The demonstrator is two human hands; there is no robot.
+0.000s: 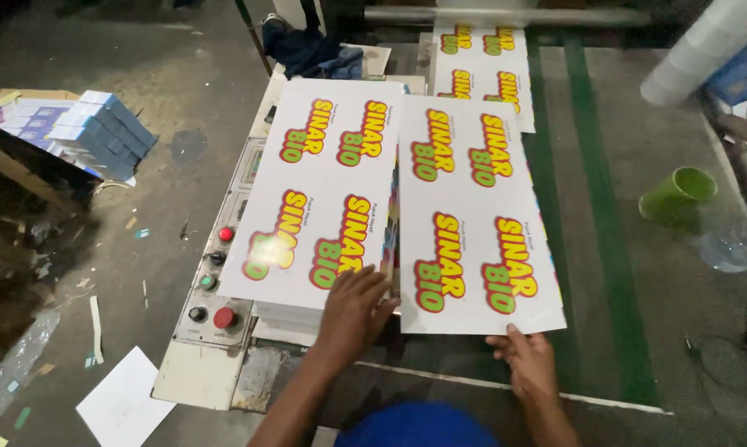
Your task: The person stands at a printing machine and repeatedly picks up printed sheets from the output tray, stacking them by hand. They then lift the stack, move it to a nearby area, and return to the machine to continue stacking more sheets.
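Note:
Two white printed sheets with yellow, red and green lettering lie side by side on a machine table. My left hand (355, 308) rests flat on the near right corner of the left sheet (324, 190), which tops a stack. My right hand (526, 360) pinches the near edge of the right sheet (473, 215), thumb on top. Another printed sheet (483, 70) lies farther back, coming off the machine's belt.
A control panel (212, 285) with red, green and black knobs sits left of the stack. A green cup (678, 194) and a clear plastic bottle (733, 244) stand at right. Blue boxes (100, 132) are piled at left; paper scraps litter the floor.

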